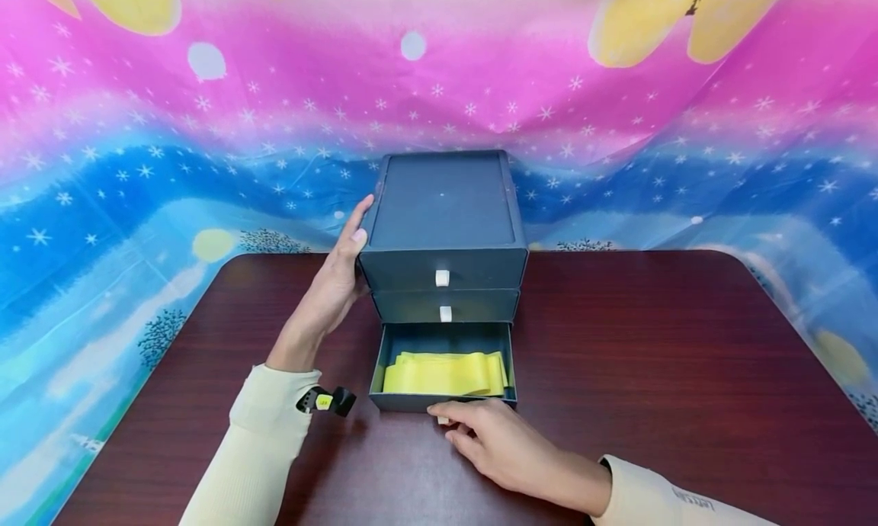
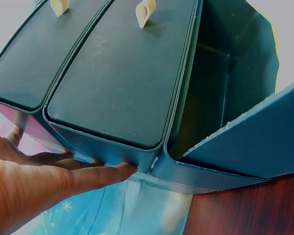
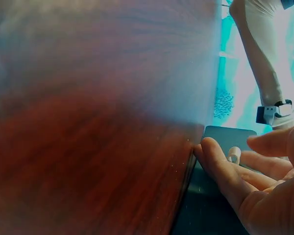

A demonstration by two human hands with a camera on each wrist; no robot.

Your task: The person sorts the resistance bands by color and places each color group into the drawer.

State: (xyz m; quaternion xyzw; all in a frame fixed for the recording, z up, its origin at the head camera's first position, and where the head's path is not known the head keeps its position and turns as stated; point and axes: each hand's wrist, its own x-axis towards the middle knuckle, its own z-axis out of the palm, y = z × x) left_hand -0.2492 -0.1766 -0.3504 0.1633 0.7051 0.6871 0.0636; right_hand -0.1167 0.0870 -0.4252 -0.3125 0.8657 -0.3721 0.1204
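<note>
A dark grey-blue three-drawer box (image 1: 446, 206) stands on the table. Its bottom drawer (image 1: 394, 402) is pulled out, while the two upper drawers are closed. Inside it lies a folded yellow strip (image 1: 439, 375), like a wide band. My left hand (image 1: 332, 274) rests its extended fingers against the box's left side, and the left wrist view shows the thumb (image 2: 105, 176) along that side too. At the open drawer's front, my right hand (image 1: 497, 442) touches the panel around the small white pull tab (image 3: 234, 154). In the right wrist view, the fingers stand apart around that tab without pinching it.
The box stands on a dark reddish-brown wooden table (image 1: 652, 358). Behind it hangs a pink and blue cloth (image 1: 446, 91) with snowflakes. White pull tabs (image 1: 442, 278) stick out from the upper drawers. A small black device (image 1: 329, 401) sits on my left wrist.
</note>
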